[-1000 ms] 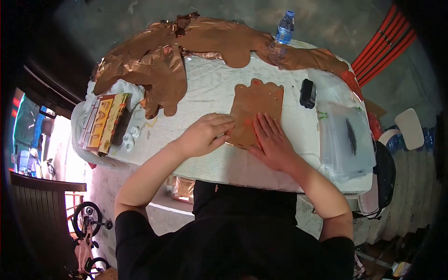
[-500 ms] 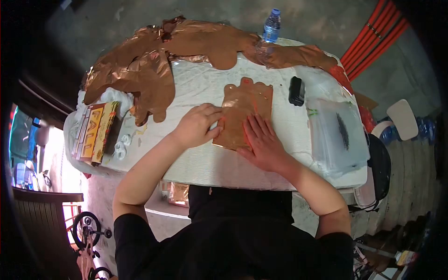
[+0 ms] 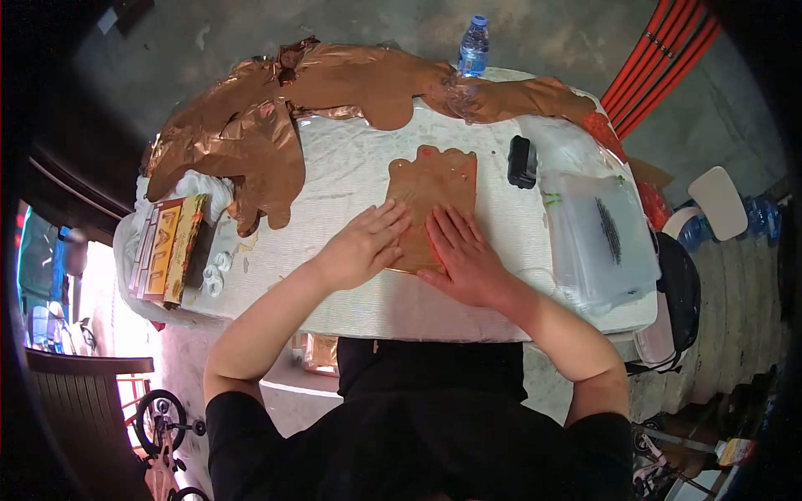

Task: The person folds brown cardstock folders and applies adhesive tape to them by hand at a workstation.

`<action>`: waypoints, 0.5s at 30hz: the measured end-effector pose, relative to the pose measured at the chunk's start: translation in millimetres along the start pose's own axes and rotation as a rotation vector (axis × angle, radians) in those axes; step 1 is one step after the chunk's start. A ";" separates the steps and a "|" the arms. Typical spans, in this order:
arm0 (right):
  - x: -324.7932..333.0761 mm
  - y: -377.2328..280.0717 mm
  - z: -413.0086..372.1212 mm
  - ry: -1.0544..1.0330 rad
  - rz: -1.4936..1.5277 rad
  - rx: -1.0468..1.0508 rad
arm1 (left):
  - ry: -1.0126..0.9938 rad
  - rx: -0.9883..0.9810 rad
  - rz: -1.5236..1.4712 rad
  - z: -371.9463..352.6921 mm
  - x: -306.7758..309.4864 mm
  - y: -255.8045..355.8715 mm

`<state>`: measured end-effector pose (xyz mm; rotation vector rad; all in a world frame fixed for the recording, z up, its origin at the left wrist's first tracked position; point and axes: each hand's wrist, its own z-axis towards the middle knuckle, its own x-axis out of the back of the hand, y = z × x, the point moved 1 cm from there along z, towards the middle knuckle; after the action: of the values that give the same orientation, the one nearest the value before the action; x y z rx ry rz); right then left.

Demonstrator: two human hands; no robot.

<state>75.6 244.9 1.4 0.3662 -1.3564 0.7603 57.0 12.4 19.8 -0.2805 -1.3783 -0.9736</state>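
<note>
A flat copper-coloured foil piece (image 3: 434, 188) with a scalloped far edge lies on the white-covered table (image 3: 351, 171) in front of me. My left hand (image 3: 363, 242) rests on its left edge, fingers stretched out and slanting across the foil. On its lower right part my right hand (image 3: 464, 259) is pressed flat, fingers extended toward the far side and thumb pointing left. Neither hand is closed round anything. The near edge of the foil shows between the two hands.
Crumpled copper foil sheeting (image 3: 225, 125) runs along the table's far and left edges. A water bottle (image 3: 474, 48) stands behind it. At right are a black case (image 3: 522, 162) and clear plastic sleeves (image 3: 585, 242); at left, a colourful box (image 3: 171, 249) and white string bundles (image 3: 215, 275).
My left hand has shifted from gripping the foil's left edge to lying flatter on it, fingers straighter. The right hand stays flat. The whole view has shifted slightly.
</note>
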 end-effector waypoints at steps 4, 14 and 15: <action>6.6 6.4 0.9 -0.030 0.019 0.023 | 0.012 0.018 0.040 -3.2 -9.3 8.1; 22.7 33.3 -3.9 -0.154 0.104 -0.022 | 0.042 0.314 0.182 13.9 -41.8 55.7; 22.6 30.6 -4.7 -0.099 0.103 -0.081 | 0.092 0.281 0.189 16.0 -40.0 57.3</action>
<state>59.0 276.0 16.4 0.2746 -1.5034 0.7776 91.3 74.3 7.9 -0.1490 -1.3584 -0.6210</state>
